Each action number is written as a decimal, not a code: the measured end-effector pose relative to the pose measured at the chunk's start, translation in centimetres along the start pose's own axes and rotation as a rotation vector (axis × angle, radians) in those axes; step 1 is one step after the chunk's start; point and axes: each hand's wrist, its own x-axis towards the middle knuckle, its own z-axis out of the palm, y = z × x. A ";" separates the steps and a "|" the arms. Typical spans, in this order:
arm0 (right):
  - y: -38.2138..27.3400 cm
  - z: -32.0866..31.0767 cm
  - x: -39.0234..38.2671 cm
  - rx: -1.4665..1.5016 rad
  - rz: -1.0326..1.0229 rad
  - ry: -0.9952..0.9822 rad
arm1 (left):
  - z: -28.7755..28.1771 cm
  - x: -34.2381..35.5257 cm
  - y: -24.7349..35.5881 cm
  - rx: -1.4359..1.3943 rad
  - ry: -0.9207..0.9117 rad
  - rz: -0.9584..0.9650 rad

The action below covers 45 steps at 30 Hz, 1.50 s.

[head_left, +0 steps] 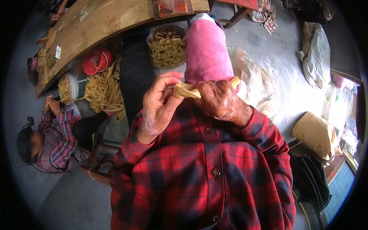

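Observation:
Between my hands, above my lap, is a pale yellow, twisted, flat strip [183, 90]. My left hand [161, 107] has thumb and fingers closed on it from the left. My right hand [218, 101] grips its other end, fingers curled over it; a short yellow piece [235, 82] pokes out past the knuckles. Beneath and beyond my hands a pink cloth [205, 50] covers my leg. A round tub [166, 48] of small yellowish folded pieces stands ahead, just left of the pink cloth.
Wooden table [96, 17] along the top left. Below it: red bucket [92, 65], white bucket [65, 88], heap of yellow strips [101, 92]. A co-worker [61, 142] sits left beside a wooden stool [97, 165]. At right lie pale sacks [314, 53] and a tan cushion [310, 134].

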 end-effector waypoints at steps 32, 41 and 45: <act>1.9 -3.8 0.0 0.680 0.372 -0.361 | -0.1 2.0 2.8 0.999 -0.396 0.490; 2.6 -6.1 -1.1 0.757 0.422 -0.504 | -0.3 2.9 0.7 0.779 -0.635 0.481; 2.4 -5.9 -1.7 0.784 0.398 -0.493 | -2.1 2.6 1.1 0.511 -0.797 0.238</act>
